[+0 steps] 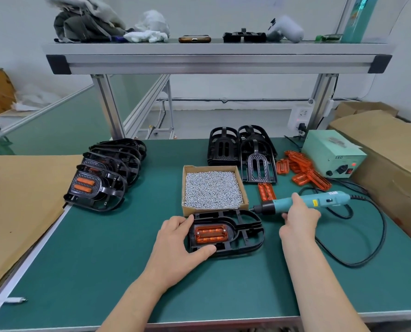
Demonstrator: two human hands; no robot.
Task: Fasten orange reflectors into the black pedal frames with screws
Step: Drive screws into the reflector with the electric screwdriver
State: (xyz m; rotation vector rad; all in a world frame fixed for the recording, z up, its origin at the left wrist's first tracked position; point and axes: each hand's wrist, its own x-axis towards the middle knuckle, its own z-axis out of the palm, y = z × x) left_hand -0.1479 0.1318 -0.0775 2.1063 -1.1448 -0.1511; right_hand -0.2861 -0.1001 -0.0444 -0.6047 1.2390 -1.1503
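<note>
A black pedal frame (244, 232) lies flat on the green mat in front of me, with an orange reflector (211, 234) seated in it and two screw heads showing. My left hand (179, 240) grips the frame's left end, thumb on the near edge. My right hand (300, 218) holds a teal electric screwdriver (319, 201) lying nearly level, its bit pointing left just above the frame's right end. A cardboard box of screws (212, 189) sits directly behind the frame.
A row of pedal frames with reflectors (108, 171) lies at the left. Bare frames (242, 149) stand behind the box, loose orange reflectors (300, 170) and a green power unit (332, 152) to the right. The screwdriver's black cable (367, 236) loops across the mat.
</note>
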